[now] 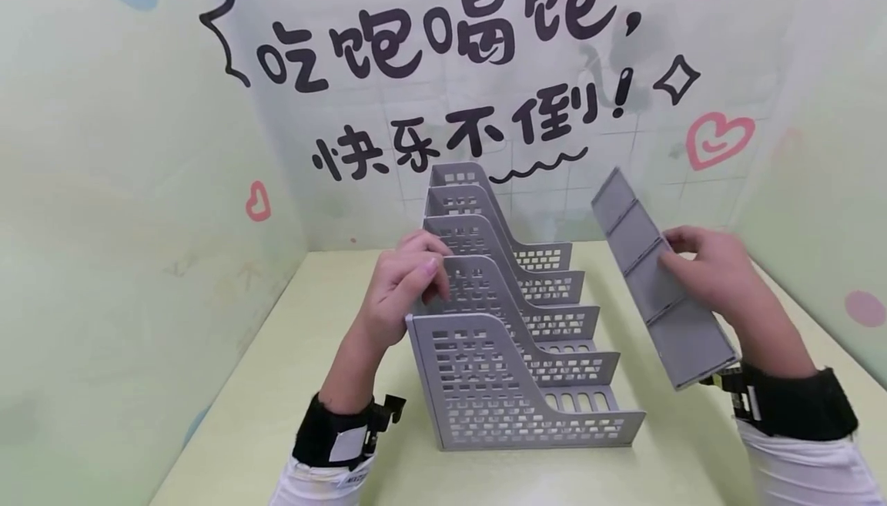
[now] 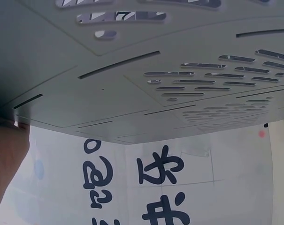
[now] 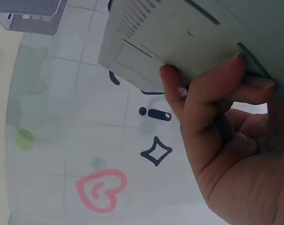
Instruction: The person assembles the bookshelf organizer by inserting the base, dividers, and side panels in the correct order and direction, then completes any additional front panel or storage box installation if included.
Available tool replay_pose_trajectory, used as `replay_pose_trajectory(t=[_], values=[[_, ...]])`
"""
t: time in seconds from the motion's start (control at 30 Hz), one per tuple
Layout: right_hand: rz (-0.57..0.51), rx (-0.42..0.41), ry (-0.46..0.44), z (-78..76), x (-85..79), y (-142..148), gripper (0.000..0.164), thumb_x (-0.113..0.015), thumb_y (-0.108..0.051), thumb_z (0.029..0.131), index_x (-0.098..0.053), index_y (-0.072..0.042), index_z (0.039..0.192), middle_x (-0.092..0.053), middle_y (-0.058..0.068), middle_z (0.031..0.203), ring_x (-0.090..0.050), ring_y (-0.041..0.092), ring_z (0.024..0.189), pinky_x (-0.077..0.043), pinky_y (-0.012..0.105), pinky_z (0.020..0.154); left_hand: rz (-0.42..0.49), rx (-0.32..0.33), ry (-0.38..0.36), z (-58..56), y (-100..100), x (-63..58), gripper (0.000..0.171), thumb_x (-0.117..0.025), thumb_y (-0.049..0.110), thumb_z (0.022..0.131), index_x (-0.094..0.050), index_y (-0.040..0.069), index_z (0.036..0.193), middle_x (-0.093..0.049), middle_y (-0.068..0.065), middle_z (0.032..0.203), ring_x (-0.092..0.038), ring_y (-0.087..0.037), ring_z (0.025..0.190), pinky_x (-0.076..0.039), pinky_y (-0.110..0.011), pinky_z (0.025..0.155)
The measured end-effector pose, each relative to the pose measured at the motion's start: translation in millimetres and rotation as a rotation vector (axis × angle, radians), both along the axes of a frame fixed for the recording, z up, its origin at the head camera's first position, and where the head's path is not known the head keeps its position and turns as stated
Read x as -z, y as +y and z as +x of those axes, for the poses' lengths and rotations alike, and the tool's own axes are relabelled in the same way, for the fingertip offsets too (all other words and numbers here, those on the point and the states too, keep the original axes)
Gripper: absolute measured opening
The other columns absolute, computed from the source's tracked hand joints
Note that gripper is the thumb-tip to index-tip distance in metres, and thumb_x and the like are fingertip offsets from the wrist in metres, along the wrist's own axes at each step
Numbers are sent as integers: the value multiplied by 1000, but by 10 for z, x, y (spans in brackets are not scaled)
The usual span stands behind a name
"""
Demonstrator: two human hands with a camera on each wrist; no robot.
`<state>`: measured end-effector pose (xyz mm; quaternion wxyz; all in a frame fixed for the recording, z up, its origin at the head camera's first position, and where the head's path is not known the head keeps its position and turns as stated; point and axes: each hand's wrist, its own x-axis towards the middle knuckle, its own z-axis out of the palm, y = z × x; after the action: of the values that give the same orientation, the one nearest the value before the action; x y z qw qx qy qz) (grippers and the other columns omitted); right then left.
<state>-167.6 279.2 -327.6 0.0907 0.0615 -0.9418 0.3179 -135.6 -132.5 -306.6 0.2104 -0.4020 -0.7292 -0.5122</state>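
Observation:
A grey plastic file rack [image 1: 478,383] with several stepped, slotted dividers stands upright on the table. My left hand [image 1: 405,279] grips its back side near the top, with fingers curled over the edge between two dividers. In the left wrist view the rack's slotted back [image 2: 109,98] fills the upper part, and only a bit of the hand [image 2: 5,159] shows at the left. To the right of the rack, my right hand [image 1: 714,267] holds a long grey panel [image 1: 647,283] with ridges across it, tilted in the air. The fingers pinch the panel [image 3: 179,37] by its edge in the right wrist view.
The pale yellow table [image 1: 305,360] extends around the rack. Behind it rises a light wall covering [image 1: 374,213] with black lettering and pink hearts. Side walls stand at left and right. Each wrist wears a black strap [image 1: 797,406] with a camera.

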Motion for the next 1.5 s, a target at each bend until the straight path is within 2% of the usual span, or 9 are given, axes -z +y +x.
replay_pose_trajectory(t=[0.17,0.27,0.43,0.7,1.0,1.1,1.2,1.37,1.5], values=[[-6,-53,-149,-62,90,-114,44,-54,-14,101,-63,14,135,-71,35,121,-69,27,88,-53,32,68,5,-5,-6,-7,11,3,40,-41,9,98,-61,6,64,-64,-14,77,-59,-25,101,-44,-35,102],[2,-77,-169,-85,158,-191,46,-54,-12,100,-62,15,136,-70,37,125,-73,33,92,-59,38,71,4,-7,-1,-6,11,14,40,-41,9,97,-61,6,63,-65,-14,78,-59,-25,100,-44,-36,103],[6,-121,-189,-61,187,-320,52,-52,-15,102,-54,17,143,-61,41,138,-71,48,114,-64,53,85,5,-5,21,-3,17,9,40,-40,8,97,-61,6,63,-65,-14,77,-60,-26,99,-44,-36,102],[41,-134,-185,-30,169,-403,53,-51,-16,103,-54,16,144,-62,40,139,-69,49,117,-63,55,87,0,-18,14,-5,30,6,40,-40,8,97,-61,5,63,-63,-12,72,-61,-27,99,-44,-36,104],[41,-154,-186,-46,180,-442,52,-49,-16,104,-54,14,146,-62,39,139,-71,44,113,-62,56,90,2,-12,26,-1,28,-6,40,-40,8,97,-61,4,63,-58,-9,63,-61,-25,98,-43,-37,104],[18,-166,-214,-44,179,-433,57,-48,-16,105,-43,12,155,-60,41,140,-74,41,107,-63,53,86,4,-10,24,-6,30,-4,40,-40,8,97,-61,4,63,-57,-9,63,-61,-25,98,-43,-37,105],[14,-197,-238,-52,189,-434,62,-45,-14,106,-33,8,162,-61,42,137,-76,33,97,-62,44,77,7,-12,25,-5,28,-2,40,-40,9,97,-61,4,63,-56,-8,61,-61,-25,98,-43,-37,105],[62,-257,-254,-60,220,-470,62,-39,-10,105,-29,7,164,-70,36,119,-65,20,78,-51,35,69,5,-8,31,-12,33,-5,40,-39,9,97,-60,4,63,-56,-8,61,-61,-26,98,-42,-38,106],[112,-282,-288,-53,246,-517,64,-34,-10,105,-20,11,164,-72,32,109,-65,22,80,-53,39,71,3,-9,29,-19,36,-4,41,-39,10,97,-60,5,63,-56,-9,61,-60,-26,98,-42,-38,105]])
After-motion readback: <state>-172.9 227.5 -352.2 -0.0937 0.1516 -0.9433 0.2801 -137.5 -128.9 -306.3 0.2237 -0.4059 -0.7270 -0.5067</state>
